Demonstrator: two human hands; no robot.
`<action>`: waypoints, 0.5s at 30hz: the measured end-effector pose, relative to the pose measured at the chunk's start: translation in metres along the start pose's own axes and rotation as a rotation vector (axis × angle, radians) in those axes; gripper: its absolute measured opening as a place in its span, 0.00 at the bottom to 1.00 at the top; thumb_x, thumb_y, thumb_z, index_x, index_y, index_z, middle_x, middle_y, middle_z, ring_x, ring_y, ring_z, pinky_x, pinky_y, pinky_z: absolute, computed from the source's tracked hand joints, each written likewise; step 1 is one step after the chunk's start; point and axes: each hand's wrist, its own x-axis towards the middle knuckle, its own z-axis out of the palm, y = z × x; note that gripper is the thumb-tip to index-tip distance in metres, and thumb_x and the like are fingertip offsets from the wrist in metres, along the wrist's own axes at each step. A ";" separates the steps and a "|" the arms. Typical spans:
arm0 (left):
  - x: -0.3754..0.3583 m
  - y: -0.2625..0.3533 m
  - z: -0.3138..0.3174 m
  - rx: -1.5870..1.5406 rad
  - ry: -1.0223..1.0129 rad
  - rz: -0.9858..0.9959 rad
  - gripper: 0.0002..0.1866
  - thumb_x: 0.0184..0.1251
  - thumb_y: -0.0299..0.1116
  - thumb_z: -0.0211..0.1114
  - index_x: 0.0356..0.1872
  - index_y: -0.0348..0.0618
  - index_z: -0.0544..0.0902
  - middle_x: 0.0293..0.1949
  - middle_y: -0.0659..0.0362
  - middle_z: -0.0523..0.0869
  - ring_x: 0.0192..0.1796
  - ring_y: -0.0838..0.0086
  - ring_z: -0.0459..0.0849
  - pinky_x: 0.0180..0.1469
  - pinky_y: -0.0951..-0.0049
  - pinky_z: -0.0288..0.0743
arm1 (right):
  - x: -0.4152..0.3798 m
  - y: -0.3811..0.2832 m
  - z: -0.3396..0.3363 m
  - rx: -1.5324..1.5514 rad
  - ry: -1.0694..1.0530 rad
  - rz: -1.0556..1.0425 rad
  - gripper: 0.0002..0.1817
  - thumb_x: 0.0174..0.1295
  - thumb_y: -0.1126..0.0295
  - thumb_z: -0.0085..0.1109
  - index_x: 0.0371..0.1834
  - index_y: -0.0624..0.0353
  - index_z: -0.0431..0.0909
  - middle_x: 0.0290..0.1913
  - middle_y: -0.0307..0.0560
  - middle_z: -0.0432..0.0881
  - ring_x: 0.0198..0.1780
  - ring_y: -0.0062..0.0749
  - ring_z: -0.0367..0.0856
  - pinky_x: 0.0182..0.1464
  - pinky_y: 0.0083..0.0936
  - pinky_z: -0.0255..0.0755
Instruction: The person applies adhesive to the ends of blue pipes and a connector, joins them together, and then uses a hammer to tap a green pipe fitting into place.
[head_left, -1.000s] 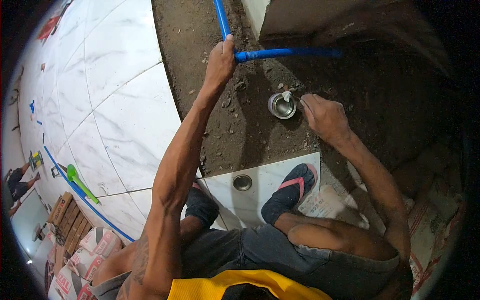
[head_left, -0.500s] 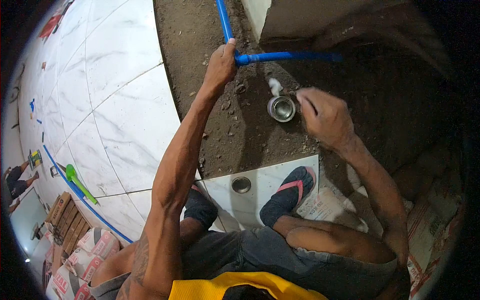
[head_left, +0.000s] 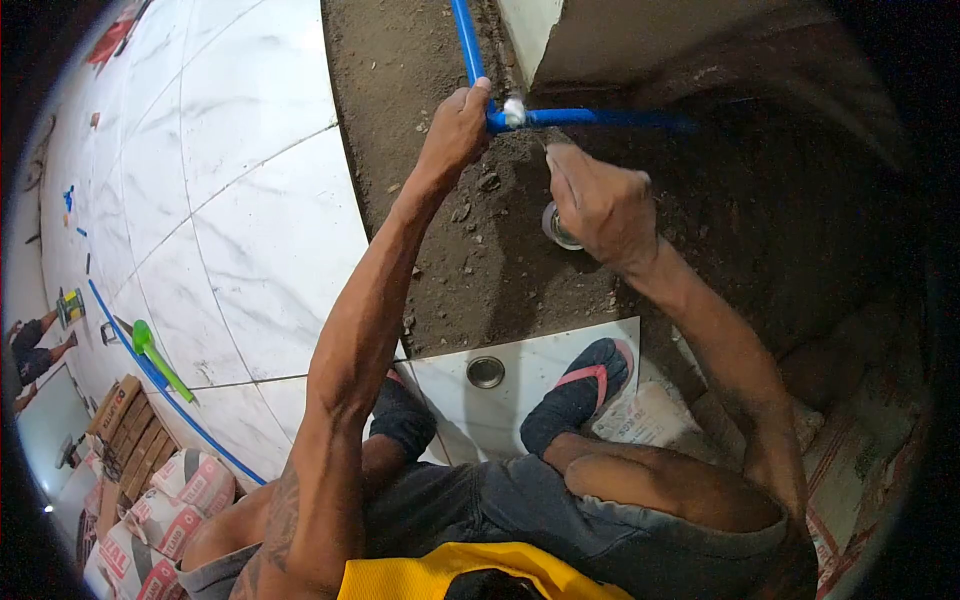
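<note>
My left hand is wrapped round the blue pipe at its corner fitting, from which another blue pipe runs right. My right hand is closed on the thin stem of a dauber. Its white fuzzy head lies against the pipe joint just right of my left hand. An open metal can stands on the soil, partly covered by my right hand. On the white tile by my feet lies a round metal lid.
Bare soil borders the white tiled floor. A wall corner rises beyond the pipes. At left lie a green tool, a long blue pipe, wooden crates and printed sacks. Another person sits far left.
My right hand has moved up and left from beside the can, bringing the dauber's white head onto the pipe joint. My left hand still grips the pipe.
</note>
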 end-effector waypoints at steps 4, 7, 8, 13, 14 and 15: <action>0.003 -0.002 -0.001 0.096 0.029 0.055 0.23 0.73 0.54 0.48 0.27 0.46 0.70 0.22 0.68 0.65 0.22 0.81 0.64 0.24 0.75 0.56 | -0.021 -0.001 0.008 0.037 0.037 -0.027 0.05 0.58 0.74 0.56 0.32 0.59 0.69 0.20 0.46 0.74 0.21 0.41 0.79 0.20 0.31 0.73; 0.004 0.000 -0.002 0.131 0.033 0.067 0.23 0.74 0.54 0.48 0.27 0.44 0.70 0.22 0.66 0.65 0.23 0.79 0.64 0.26 0.74 0.59 | -0.023 0.002 0.010 0.074 0.045 -0.021 0.06 0.58 0.74 0.57 0.33 0.59 0.69 0.20 0.46 0.74 0.22 0.41 0.79 0.20 0.31 0.73; 0.004 0.002 -0.001 0.131 0.026 0.057 0.23 0.74 0.53 0.48 0.27 0.44 0.71 0.23 0.66 0.66 0.24 0.78 0.65 0.27 0.73 0.60 | -0.021 0.005 0.012 0.059 0.059 -0.043 0.06 0.58 0.73 0.57 0.34 0.60 0.69 0.21 0.46 0.74 0.22 0.41 0.79 0.20 0.32 0.73; 0.007 0.003 -0.002 0.237 0.081 0.081 0.23 0.74 0.53 0.48 0.28 0.43 0.72 0.22 0.65 0.67 0.24 0.79 0.65 0.26 0.73 0.60 | 0.005 0.010 -0.003 -0.015 0.101 -0.087 0.06 0.57 0.73 0.57 0.32 0.59 0.70 0.21 0.47 0.75 0.23 0.42 0.80 0.21 0.33 0.73; 0.008 0.002 -0.002 0.249 0.083 0.101 0.23 0.73 0.53 0.48 0.28 0.43 0.72 0.22 0.65 0.67 0.23 0.78 0.66 0.26 0.73 0.60 | 0.011 0.011 -0.007 -0.031 0.092 -0.080 0.06 0.57 0.73 0.57 0.32 0.59 0.70 0.21 0.47 0.76 0.23 0.43 0.80 0.21 0.34 0.73; 0.007 0.004 -0.002 0.231 0.078 0.087 0.23 0.73 0.53 0.48 0.29 0.43 0.72 0.21 0.65 0.67 0.23 0.78 0.66 0.26 0.73 0.60 | 0.016 0.013 -0.010 -0.048 0.085 -0.075 0.06 0.57 0.73 0.58 0.31 0.59 0.70 0.21 0.48 0.76 0.23 0.43 0.80 0.21 0.34 0.73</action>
